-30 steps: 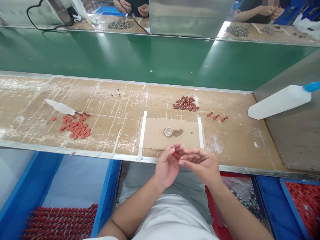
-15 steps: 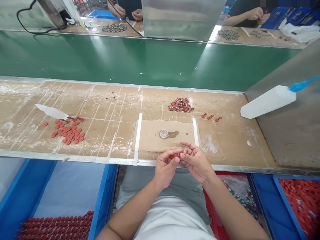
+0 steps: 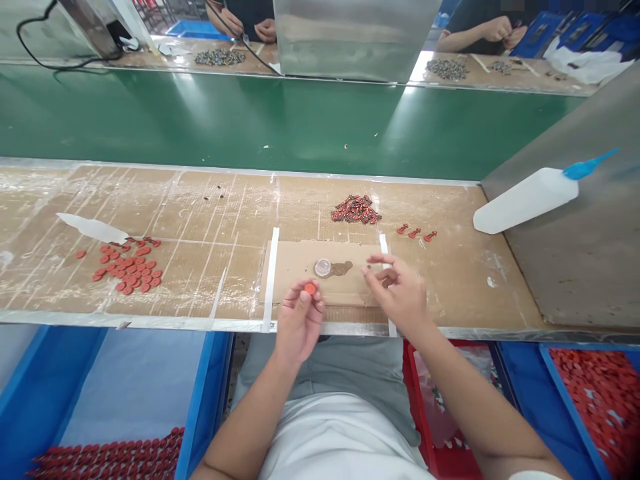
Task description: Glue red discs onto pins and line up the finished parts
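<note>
My left hand point(image 3: 299, 320) pinches a small round red disc point(image 3: 310, 289) between thumb and fingers, near the front edge of the cardboard sheet. My right hand point(image 3: 400, 290) is apart from it, over the sheet's right end, fingers spread and slightly blurred, with nothing visible in them. Between and beyond the hands, a small clear round dish point(image 3: 323, 268) rests on the cardboard sheet point(image 3: 293, 267) beside a dark wet stain. Farther back lies a pile of small red-and-dark parts point(image 3: 356, 210). To its right, three red pieces with stems point(image 3: 415, 233) stand in a row.
Loose red discs point(image 3: 133, 270) lie at left beside a white pointed tool point(image 3: 93, 228). A white bottle with a blue nozzle point(image 3: 527, 200) leans against the metal panel at right. Blue bins point(image 3: 205, 393) flank my lap. Across the green belt point(image 3: 300, 127), other people's hands work.
My hands have separated. The left moved left and up with the red disc; the right moved up and rightward, its fingers away from the disc. The view shifted slightly.
</note>
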A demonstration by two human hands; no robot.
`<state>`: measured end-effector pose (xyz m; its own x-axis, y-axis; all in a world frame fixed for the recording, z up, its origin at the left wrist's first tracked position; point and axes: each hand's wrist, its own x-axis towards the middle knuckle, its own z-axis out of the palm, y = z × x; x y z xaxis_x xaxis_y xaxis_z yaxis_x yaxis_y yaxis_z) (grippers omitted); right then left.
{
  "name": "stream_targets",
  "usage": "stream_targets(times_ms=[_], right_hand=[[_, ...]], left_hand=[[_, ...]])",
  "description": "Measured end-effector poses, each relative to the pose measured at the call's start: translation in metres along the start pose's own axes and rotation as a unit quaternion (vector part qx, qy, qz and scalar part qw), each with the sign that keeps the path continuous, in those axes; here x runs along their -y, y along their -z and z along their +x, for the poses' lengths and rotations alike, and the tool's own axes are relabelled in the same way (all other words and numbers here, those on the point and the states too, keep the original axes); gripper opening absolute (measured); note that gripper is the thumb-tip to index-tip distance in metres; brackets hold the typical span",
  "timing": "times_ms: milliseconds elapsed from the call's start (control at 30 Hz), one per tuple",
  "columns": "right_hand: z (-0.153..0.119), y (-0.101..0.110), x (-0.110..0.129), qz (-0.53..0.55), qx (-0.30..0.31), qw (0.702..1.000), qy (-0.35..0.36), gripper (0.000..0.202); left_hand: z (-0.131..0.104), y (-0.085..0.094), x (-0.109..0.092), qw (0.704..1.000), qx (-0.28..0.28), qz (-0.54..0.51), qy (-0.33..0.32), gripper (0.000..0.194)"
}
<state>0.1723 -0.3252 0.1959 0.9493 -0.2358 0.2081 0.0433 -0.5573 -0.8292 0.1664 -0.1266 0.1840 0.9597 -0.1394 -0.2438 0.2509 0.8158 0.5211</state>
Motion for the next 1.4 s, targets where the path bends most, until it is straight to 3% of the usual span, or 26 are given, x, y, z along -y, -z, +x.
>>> stream_targets(times_ms=[67,167,300,433,700,867,967,1200,1300,1400], right_hand=[[0.022,0.004,-0.013,-0.170,-0.028,0.983,0.066,0.031],[0.055,0.004,-0.027,-0.308,-0.022,0.948,0.073,0.035],[0.085,-0.004,-0.031,-0.364,-0.004,0.931,0.036,0.040],[0.097,-0.010,-0.030,-0.407,0.000,0.914,0.007,0.040],[0.104,-0.002,-0.030,-0.355,0.032,0.934,0.031,0.037],[0.115,0.005,-0.026,-0.405,0.096,0.904,0.091,0.034],[0.121,0.007,-0.026,-0.417,0.136,0.894,0.090,0.031],[0.129,0.008,-0.035,-0.246,0.143,0.959,0.013,0.029],[0.131,0.007,-0.038,-0.179,0.149,0.972,-0.029,0.030],[0.132,0.005,-0.038,-0.162,0.152,0.975,-0.029,0.029]], left_hand=[[0.010,0.007,-0.012,0.999,-0.009,0.002,-0.040,0.027],[0.024,0.018,-0.024,0.995,-0.012,0.035,-0.097,0.029],[0.033,0.025,-0.029,0.990,-0.026,0.068,-0.122,0.030],[0.035,0.026,-0.027,0.991,-0.025,0.065,-0.112,0.028],[0.032,0.022,-0.025,0.993,0.002,0.085,-0.078,0.027],[0.033,0.022,-0.026,0.995,-0.006,0.076,-0.061,0.029],[0.034,0.024,-0.026,0.996,-0.013,0.062,-0.057,0.029],[0.035,0.025,-0.026,0.998,-0.014,0.046,-0.050,0.026],[0.036,0.025,-0.026,0.998,-0.015,0.040,-0.047,0.027],[0.036,0.024,-0.027,0.998,-0.014,0.038,-0.045,0.029]])
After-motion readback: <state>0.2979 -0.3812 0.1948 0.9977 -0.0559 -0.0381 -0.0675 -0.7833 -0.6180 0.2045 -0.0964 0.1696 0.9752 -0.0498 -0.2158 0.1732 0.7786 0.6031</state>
